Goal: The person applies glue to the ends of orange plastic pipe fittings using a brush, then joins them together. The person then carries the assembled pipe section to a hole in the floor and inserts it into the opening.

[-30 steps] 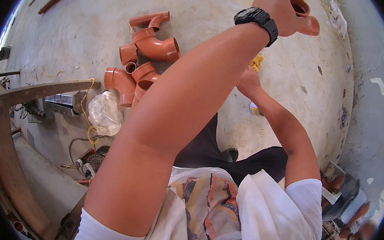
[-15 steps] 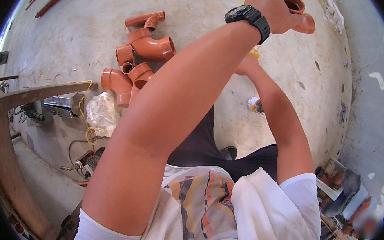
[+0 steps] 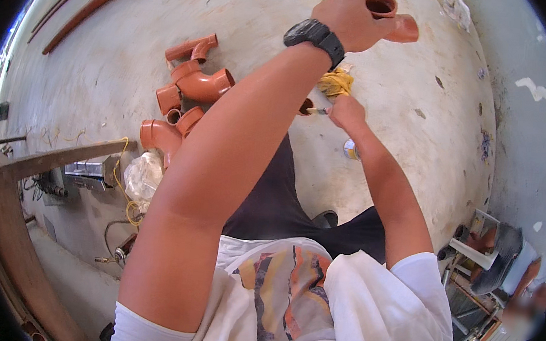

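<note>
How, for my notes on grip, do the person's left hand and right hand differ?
The left hand grips an orange pipe fitting; the right hand holds a slim brush-like tool. The left hand has a black watch at its wrist; the right hand has none. The left hand is higher in the picture than the right hand. Both are ungloved.

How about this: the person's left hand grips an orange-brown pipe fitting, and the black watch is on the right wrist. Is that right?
Not quite: the watch is on the wrong side. As the head view shows, the black watch sits at the wrist of the left hand, the same hand that grips the orange-brown pipe fitting.
</note>
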A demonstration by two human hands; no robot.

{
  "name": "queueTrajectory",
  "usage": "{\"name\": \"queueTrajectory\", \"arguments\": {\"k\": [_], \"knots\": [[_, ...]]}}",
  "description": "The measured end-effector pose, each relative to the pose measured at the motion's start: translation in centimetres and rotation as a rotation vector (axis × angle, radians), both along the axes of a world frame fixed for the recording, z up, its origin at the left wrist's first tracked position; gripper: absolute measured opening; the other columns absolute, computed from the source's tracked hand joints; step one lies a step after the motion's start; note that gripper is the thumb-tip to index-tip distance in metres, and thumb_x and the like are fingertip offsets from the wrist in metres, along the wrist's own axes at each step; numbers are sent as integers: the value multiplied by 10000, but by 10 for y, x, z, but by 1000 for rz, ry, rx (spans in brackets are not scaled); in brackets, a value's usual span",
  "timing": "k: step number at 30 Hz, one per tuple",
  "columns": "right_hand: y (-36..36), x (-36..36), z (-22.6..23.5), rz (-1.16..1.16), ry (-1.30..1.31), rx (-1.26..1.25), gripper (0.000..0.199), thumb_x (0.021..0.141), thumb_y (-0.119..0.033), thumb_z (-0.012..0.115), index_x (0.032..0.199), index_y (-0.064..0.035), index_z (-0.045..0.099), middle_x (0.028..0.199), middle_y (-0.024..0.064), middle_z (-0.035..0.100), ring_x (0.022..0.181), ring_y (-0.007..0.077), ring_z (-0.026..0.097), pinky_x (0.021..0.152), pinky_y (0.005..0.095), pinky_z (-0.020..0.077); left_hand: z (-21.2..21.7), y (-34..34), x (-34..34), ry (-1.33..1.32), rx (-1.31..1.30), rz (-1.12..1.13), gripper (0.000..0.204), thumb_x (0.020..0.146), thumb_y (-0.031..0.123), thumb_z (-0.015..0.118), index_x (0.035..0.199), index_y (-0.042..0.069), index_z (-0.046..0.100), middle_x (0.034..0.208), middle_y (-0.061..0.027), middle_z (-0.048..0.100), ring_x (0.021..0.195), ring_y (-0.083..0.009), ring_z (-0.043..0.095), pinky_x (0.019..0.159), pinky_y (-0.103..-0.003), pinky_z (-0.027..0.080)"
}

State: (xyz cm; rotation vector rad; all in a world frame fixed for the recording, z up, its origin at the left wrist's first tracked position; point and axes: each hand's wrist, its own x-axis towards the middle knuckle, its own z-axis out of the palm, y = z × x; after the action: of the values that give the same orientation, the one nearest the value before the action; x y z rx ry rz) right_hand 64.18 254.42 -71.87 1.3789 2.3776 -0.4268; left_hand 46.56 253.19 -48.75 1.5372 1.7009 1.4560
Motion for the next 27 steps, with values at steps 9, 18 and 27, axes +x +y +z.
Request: {"name": "queueTrajectory", "arguments": {"k": [9, 18, 27], "knots": [[-5, 113, 59, -185, 175, -6, 322, 843, -341, 712, 920, -35, 774, 966, 217, 743, 949, 384, 723, 820, 488, 585, 5, 7, 25, 572, -118, -79, 614, 867, 378, 795, 1347, 60, 583, 1144, -148, 744, 1066, -335, 715, 942, -419, 556], [-42, 210, -8, -274, 36, 209, 185, 807, -188, 660, 869, -58, 776, 902, 194, 736, 873, 379, 729, 747, 473, 587, 16, 3, 29, 461, -101, -524, 560, 919, 330, 751, 1364, 58, 548, 1294, -171, 666, 1200, -318, 644, 1039, -410, 497], [-54, 226, -31, -329, 165, 239, 153, 833, -182, 647, 856, -70, 749, 935, 168, 706, 888, 366, 713, 761, 479, 569, 15, 7, 59, 426, -180, -637, 577, 893, 344, 788, 1351, 66, 572, 1249, -133, 678, 1164, -267, 646, 1034, -396, 496]]}}
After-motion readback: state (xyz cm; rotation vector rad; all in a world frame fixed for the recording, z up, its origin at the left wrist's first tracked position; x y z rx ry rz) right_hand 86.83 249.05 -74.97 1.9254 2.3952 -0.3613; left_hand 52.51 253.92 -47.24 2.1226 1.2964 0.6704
